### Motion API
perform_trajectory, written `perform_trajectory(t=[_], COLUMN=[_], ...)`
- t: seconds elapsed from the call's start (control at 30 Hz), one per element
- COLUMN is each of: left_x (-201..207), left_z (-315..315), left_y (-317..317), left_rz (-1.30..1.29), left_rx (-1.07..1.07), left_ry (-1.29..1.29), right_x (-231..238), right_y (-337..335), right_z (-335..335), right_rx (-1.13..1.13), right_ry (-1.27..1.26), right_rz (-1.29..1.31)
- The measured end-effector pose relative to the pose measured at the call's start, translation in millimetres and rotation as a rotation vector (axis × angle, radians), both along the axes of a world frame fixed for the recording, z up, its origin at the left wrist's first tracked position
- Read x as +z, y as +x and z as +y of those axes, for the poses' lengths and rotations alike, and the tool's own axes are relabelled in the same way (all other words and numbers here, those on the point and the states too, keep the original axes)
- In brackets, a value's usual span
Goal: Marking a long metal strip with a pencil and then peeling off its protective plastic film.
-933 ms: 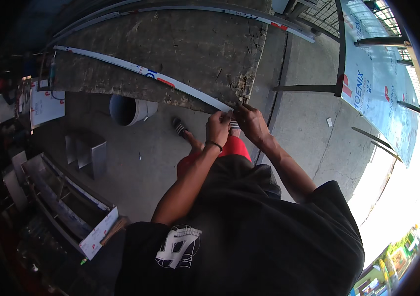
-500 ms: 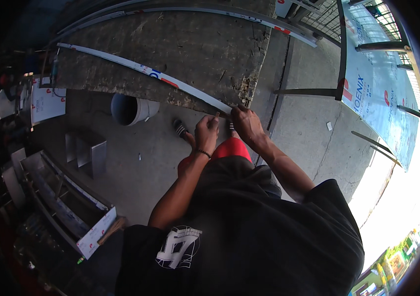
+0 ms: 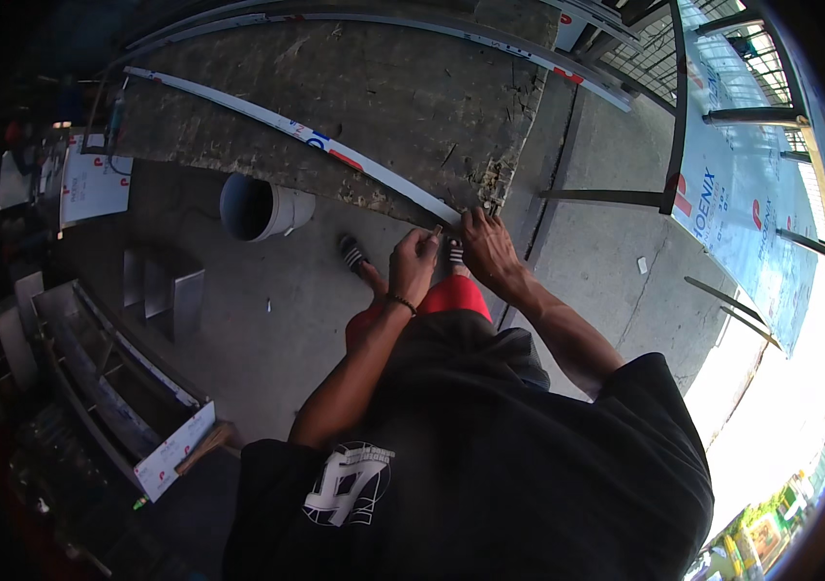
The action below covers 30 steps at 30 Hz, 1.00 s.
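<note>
A long narrow metal strip (image 3: pixel 395 182) with printed white film lies slantwise across the worn workbench (image 3: pixel 393 87), its near end at the bench's front corner. My right hand (image 3: pixel 492 254) is closed on that near end, fingers bent over it. Just left of it, my left hand (image 3: pixel 413 266) is closed in a pinch, thumb uppermost. A small brownish tip pokes out between its fingers, close to the strip's end; its kind is too small to tell. The two hands are a short gap apart.
More film-covered strips (image 3: pixel 412 27) run along the bench's far edge. A white bucket (image 3: pixel 289 213) lies on its side below the bench. Metal box frames (image 3: pixel 175 295) stand on the floor at left. Film-covered sheet panels (image 3: pixel 722 194) on a dark frame stand at right.
The view has shifted slightly. Both hands stay at the strip's near end, with the left hand a touch farther right and lower; the strip keeps its place on the bench.
</note>
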<state>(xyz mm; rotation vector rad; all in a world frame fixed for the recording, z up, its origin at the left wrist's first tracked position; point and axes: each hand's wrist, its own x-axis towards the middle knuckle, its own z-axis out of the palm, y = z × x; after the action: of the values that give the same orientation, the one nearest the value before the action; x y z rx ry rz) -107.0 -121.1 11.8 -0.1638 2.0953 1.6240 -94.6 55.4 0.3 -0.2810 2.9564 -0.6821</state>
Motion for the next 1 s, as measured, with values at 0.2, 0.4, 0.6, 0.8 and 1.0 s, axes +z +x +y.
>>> perform_trajectory(t=[0.2,0.4,0.6,0.8,1.0], left_x=[26,16,25,11,0], left_z=[12,15,46,50,46], left_y=[-2,-16,-39,-57,-68], left_rz=[0.078,0.515,0.884,1.060,1.279], left_rx=[-0.002,-0.252,-0.566,-0.761,-0.919], left_ry=[-0.159,-0.289,-0.369,-0.415,-0.484], right_x=[-9,14,10,21,25], right_y=[1,-3,20,34,49], right_z=[16,31,43,50,73], right_rx=[-0.137,-0.204,-0.256,-0.454,-0.562], right_ry=[-0.126,-0.393,-0.497,-0.472,-0.482], right_rz=[0.050,0.054,0.047,0.028,-0.169])
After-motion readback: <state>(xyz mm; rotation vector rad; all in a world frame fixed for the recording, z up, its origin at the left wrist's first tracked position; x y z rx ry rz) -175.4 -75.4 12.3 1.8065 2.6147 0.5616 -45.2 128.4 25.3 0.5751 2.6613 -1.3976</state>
